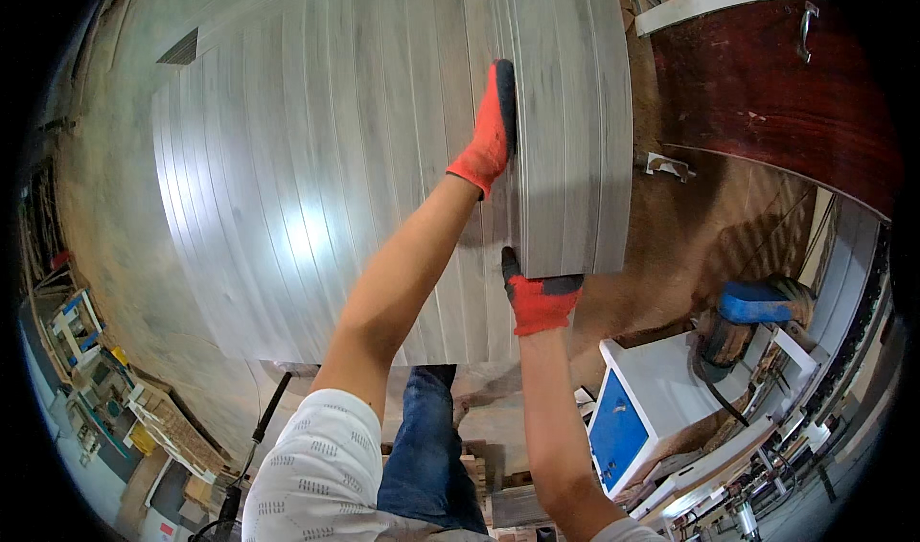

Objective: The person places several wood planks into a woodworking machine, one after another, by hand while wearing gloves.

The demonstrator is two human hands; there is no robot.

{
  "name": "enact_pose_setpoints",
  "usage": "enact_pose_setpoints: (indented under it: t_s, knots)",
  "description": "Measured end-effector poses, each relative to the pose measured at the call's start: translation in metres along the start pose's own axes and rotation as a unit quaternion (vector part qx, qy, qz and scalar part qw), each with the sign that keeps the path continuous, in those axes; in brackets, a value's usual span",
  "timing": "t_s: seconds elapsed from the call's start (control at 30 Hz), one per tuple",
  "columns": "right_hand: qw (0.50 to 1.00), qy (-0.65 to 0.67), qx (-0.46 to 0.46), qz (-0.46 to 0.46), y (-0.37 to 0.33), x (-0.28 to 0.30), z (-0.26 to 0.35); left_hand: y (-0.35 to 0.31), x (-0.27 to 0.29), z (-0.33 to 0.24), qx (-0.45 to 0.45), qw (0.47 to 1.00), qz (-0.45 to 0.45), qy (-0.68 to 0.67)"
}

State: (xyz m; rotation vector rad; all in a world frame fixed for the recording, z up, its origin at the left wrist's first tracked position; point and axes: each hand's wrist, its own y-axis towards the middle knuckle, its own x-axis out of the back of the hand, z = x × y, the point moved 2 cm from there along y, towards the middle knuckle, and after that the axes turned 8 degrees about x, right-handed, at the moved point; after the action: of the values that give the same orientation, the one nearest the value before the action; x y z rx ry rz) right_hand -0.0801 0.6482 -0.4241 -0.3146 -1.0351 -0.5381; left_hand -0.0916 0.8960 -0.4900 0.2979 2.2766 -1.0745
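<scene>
Long grey wood-grain panels [565,120] lie on the right part of a wide surface of similar grey boards [383,159]; whether they are one piece or a stack is not clear. My left hand [494,125], in a red glove with a dark palm, is laid flat with its fingers stretched out along the panels' left side. At the near end, my right hand [543,300], gloved alike, grips the edge near the left corner. Its thumb points up along the left side, and the other fingers are partly hidden at the end face.
To the right lie a dark red board [776,101] with a metal handle, and a small white bracket-like piece [669,166]. A white cabinet with a blue door [618,432] and a blue power tool [757,302] stand nearer. Wooden pieces [177,427] lie at lower left.
</scene>
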Motion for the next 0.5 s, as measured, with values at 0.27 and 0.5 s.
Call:
enact_pose_setpoints:
  t_s: [0.27,0.5]
  knots:
    - [0.996,0.094,-0.01,0.003,0.008,-0.01,-0.008,0.001,0.009,0.016,-0.09,0.992,0.017,0.085]
    - [0.993,0.112,-0.028,0.012,0.004,-0.008,-0.019,-0.007,0.004,0.037,-0.095,0.994,0.03,0.043]
